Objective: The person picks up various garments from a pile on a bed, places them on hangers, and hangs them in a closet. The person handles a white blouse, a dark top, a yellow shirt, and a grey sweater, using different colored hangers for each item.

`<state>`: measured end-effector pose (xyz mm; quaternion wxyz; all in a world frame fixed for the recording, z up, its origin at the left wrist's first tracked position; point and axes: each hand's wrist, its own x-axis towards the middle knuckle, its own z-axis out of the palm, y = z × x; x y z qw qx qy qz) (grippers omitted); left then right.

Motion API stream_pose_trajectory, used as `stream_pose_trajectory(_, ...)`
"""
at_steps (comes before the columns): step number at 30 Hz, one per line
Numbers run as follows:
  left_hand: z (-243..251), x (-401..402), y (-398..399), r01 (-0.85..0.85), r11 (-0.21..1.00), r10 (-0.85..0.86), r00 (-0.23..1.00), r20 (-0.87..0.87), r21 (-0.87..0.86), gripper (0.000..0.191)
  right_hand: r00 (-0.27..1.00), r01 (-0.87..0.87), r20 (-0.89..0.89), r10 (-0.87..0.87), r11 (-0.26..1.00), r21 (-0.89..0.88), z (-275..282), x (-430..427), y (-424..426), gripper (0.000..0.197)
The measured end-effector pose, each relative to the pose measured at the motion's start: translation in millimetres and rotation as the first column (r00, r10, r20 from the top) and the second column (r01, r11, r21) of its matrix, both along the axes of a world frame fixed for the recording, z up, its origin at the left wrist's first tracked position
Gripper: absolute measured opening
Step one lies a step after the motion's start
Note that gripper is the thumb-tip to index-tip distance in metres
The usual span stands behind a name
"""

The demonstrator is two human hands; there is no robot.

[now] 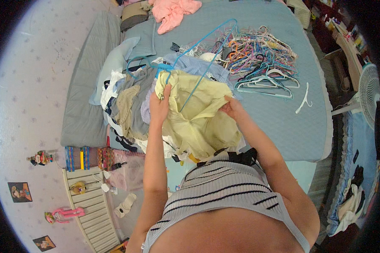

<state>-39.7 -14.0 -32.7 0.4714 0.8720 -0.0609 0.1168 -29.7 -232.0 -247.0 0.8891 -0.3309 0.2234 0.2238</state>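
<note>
A pale yellow garment (205, 123) hangs stretched between my two hands in front of my body. My left hand (160, 102) grips its upper left edge, with the thumb against a blue wire hanger (215, 58). Part of this hanger runs into the garment's opening, while its wide loop sticks out above the cloth. My right hand (232, 107) pinches the garment's right edge; its fingertips are partly hidden by fabric. Right behind lies a heap of clothes, with a grey garment (139, 95), a beige knit piece (126, 102) and a blue striped shirt (209, 68).
Many tangled hangers (256, 53) lie on the grey-blue bed (281, 129), with a small white hanger (304, 99) apart from them. Pink cloth (175, 12) lies at the far end. A white fan (367, 95) stands right of the bed; a slatted white headboard (91, 208) is at left.
</note>
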Motion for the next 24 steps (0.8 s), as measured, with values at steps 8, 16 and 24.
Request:
stream_pose_trajectory(8, 3.1, -1.8, 18.2, 0.181, 0.945, -0.182, 0.983, -0.022, 0.271, 0.026, 0.864, 0.465, 0.192, -0.465, 0.884, 0.051, 99.6, 33.8, -83.4, 0.027)
stream_pose_trajectory(16, 13.8, 9.1, 17.0, 0.373, 0.92, -0.331, 0.903, -0.274, 0.118, 0.028, 0.767, 0.57, 0.402, -0.499, 0.819, -0.07, 131.0, 21.4, -104.8, 0.017)
stream_pose_trajectory(24, 29.1, 23.7, 14.9, 0.449, 0.885, -0.417, 0.883, -0.217, 0.124, 0.028, 0.744, 0.507, 0.348, -0.57, 0.822, 0.261, 122.8, 20.1, -128.5, 0.019)
